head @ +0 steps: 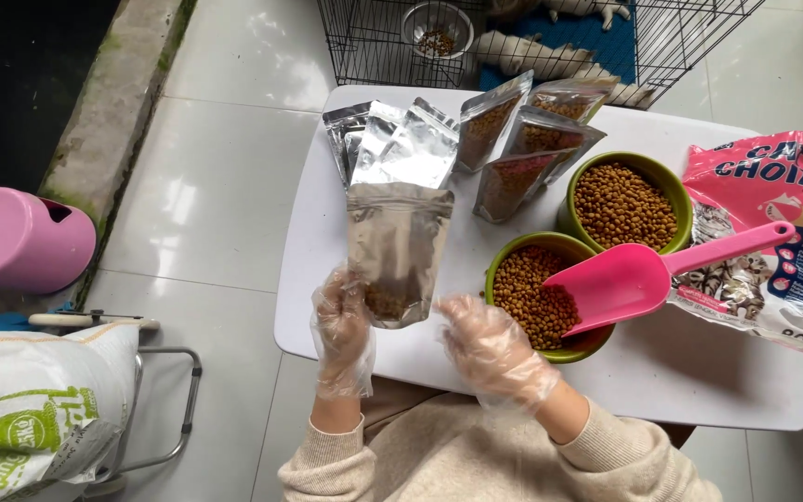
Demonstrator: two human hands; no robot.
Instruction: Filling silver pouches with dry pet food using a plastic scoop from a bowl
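A silver stand-up pouch (398,249) is held upright over the white table (699,372) by the left hand (342,330), gloved in clear plastic; its fingers are curled shut on the pouch's lower left edge, w/ a little brown kibble seen at the bottom. The right hand (493,351), also gloved, is kept just beside the pouch's lower right corner, fingers loosely spread & holding nothing; contact can't be told. Near the right hand a green bowl (550,296) of kibble is set, w/ a pink scoop (648,274) laid in it. A 2nd green bowl (626,200) is placed behind. Empty silver pouches (392,139) & filled pouches (532,139) are stood at the table's far side. A pink feed bag (773,237) is laid at the right.
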